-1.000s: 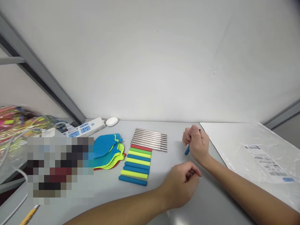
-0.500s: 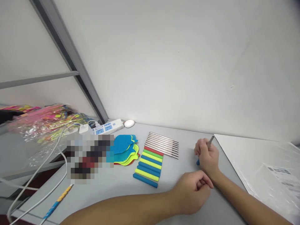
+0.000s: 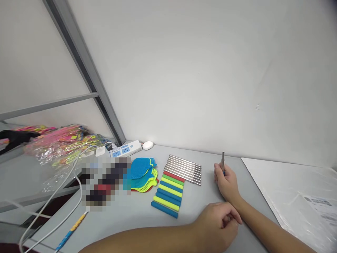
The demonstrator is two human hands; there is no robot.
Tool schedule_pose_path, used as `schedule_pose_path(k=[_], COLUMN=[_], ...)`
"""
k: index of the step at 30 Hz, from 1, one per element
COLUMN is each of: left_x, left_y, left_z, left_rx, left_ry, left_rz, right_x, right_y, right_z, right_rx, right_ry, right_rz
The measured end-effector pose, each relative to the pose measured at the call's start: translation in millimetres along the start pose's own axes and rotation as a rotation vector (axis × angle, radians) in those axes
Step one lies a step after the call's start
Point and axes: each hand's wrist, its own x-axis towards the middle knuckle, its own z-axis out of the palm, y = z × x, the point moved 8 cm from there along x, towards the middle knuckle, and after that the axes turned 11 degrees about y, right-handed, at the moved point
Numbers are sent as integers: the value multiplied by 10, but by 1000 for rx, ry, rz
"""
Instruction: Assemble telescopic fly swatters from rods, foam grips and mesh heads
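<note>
My right hand (image 3: 226, 182) is closed round a metal rod (image 3: 223, 161); its silver end points up above the fist, and a bit of blue shows beside the fingers. Loosely curled, my left hand (image 3: 219, 226) rests lower on the desk with nothing visible in it. To the left lies a row of coloured handle sleeves (image 3: 168, 195) in blue, yellow, green and red. Behind them several silver metal rods (image 3: 184, 168) lie side by side. Farther left, blue, yellow and red fly swatter heads (image 3: 142, 168) are piled up.
A power strip (image 3: 126, 149) and a white oval object (image 3: 147, 145) stand by the wall. White cables (image 3: 52, 200) hang at the left, near plastic-wrapped colourful goods (image 3: 63, 140). A white sheet with clear plastic (image 3: 284, 182) covers the right side. One patch is pixelated.
My right hand has turned, so the rod's silver end now stands up out of the fist. The left hand keeps its curled shape. The camera view has swung left.
</note>
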Motion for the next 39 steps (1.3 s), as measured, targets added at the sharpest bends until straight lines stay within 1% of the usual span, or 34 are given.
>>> schedule_pose_path(k=[2,4,6,7,8,9,10,11,12,13,15,16,17,18,19,20,22,27,30,39], left_x=[-5,-31,-71,-78,-76,-52,2,21,23,-5,-133,-222,-306,-379,-438,-478,-507,-419,-371,-339], left_y=[173,417,672,775,855,901,904,938,946,923,799,746,685,622,569,522,463,418,382,329], left_z=[-50,-114,-205,-285,-391,-542,-770,-1062,-1389,-1719,-2305,-2531,-2709,-2848,-2940,-2994,-3008,-2843,-2782,-2731], left_rx=[108,241,405,517,637,762,888,963,1024,1086,1208,1237,1258,1277,1288,1296,1303,1296,1300,1333], left_ry=[65,116,113,101,73,44,49,117,203,286,403,453,485,510,524,529,517,447,431,430], left_rz=[200,462,719,809,868,867,774,703,598,483,256,197,152,109,82,61,45,82,97,98], right_x=[-11,-30,-50,-61,-70,-80,-89,-99,-109,-119,-142,-154,-168,-181,-191,-199,-212,-269,-300,-278], right_y=[-37,-71,-101,-114,-128,-142,-156,-168,-174,-178,-189,-196,-204,-210,-213,-210,-208,-267,-311,-340], right_z=[7,6,-4,-9,-13,-15,-14,-10,-5,4,28,41,53,62,68,71,76,116,137,139], right_rx=[-27,-53,-70,-76,-79,-82,-83,-83,-81,-83,-105,-125,-148,-172,-190,-203,-223,-229,-232,-223], right_ry=[-13,-26,-35,-40,-45,-50,-56,-61,-66,-71,-83,-87,-89,-89,-87,-84,-84,-127,-150,-130], right_rz=[-26,-53,-79,-91,-104,-118,-131,-144,-152,-164,-211,-247,-287,-325,-355,-372,-395,-484,-532,-527])
